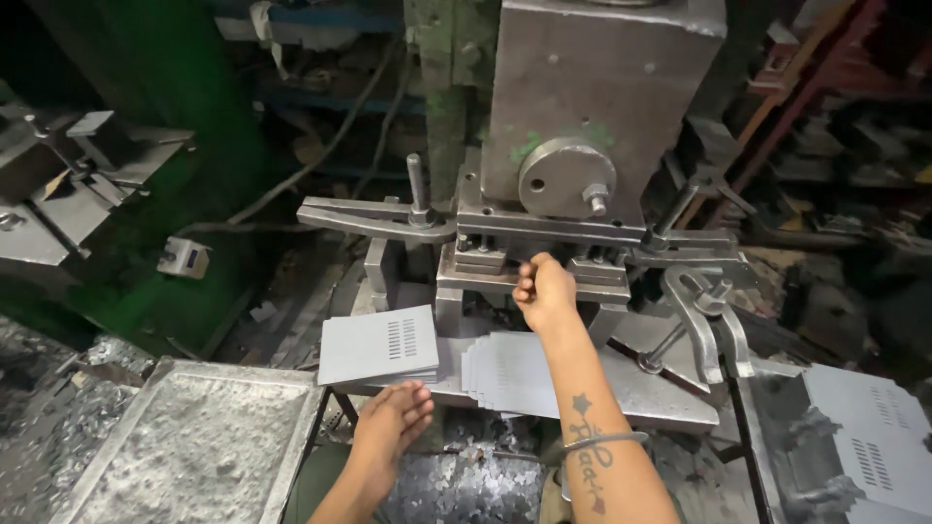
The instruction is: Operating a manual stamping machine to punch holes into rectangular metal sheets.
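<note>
Right hand [546,289]: you're keeping it curled shut at the press die [532,272]; can't tell if it's gripping anything.
Left hand [390,427]: lying open, empty, just below the slotted grey sheets [379,344].
Fanned sheets [510,374]: sitting on the steel worktop [660,398].
Floor: scrap-strewn workshop.

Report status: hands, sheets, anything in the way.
Right hand closed at the press die. Left hand open, hovering below slotted sheet stack. Fanned sheets on the press table. Nothing blocking.
</note>
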